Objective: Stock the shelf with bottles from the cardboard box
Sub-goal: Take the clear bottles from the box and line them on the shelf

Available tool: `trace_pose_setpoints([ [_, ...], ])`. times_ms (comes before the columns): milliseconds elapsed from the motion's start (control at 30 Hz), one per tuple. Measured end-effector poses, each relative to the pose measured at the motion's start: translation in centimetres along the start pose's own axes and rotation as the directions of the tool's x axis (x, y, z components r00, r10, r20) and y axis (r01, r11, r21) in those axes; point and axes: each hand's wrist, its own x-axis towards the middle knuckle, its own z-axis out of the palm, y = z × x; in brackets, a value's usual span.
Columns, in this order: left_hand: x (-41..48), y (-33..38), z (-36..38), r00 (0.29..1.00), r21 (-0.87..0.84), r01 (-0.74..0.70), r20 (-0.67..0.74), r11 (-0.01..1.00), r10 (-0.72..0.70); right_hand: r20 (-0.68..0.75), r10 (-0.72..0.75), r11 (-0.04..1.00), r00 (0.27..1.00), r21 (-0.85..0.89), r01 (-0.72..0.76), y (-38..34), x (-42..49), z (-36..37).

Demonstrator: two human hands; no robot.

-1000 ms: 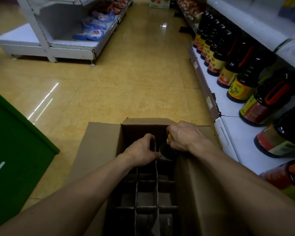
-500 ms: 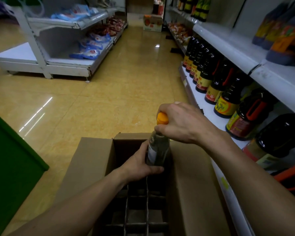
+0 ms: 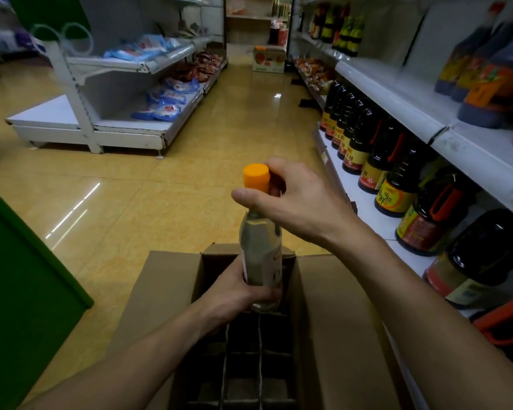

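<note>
A clear bottle [image 3: 260, 247] with an orange cap and a pale label is held upright above the far end of the open cardboard box [image 3: 332, 321]. My right hand [image 3: 296, 199] pinches its neck just under the cap. My left hand [image 3: 237, 291] wraps the bottle's base from the left. The box's dividers form dark cells below; I cannot tell what they hold. The white shelf [image 3: 365, 202] on the right carries a row of dark sauce bottles [image 3: 397, 184].
An upper shelf board [image 3: 421, 108] overhangs the dark bottles. A green panel [image 3: 21, 279] stands at the left. Across the tiled aisle is a white rack [image 3: 125, 125] with blue packets. A small carton [image 3: 268, 59] sits far down the aisle.
The bottle has come up out of the box, from cap-level in a far cell to fully clear of it. My left hand moved from the divider to the bottle's base. The view tilted upward.
</note>
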Motion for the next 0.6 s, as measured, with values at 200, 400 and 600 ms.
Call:
trace_pose_setpoints([
  [200,-0.6,1.2,-0.7,0.997,0.022,-0.055,-0.050,0.998,0.056,0.466,0.066,0.978,0.883,0.147,-0.150,3.7,-0.4,-0.4],
  [400,-1.4,2.3,-1.0,0.997,-0.003,-0.078,-0.024,0.997,0.078,0.442,0.050,0.890,0.896,0.386,-0.241,5.6,-1.0,-0.4],
  [600,-1.7,3.7,-1.0,0.992,-0.301,-0.071,0.080,0.951,0.099,0.421,-0.038,0.658,0.906,0.693,-0.294,5.9,-1.1,0.7],
])
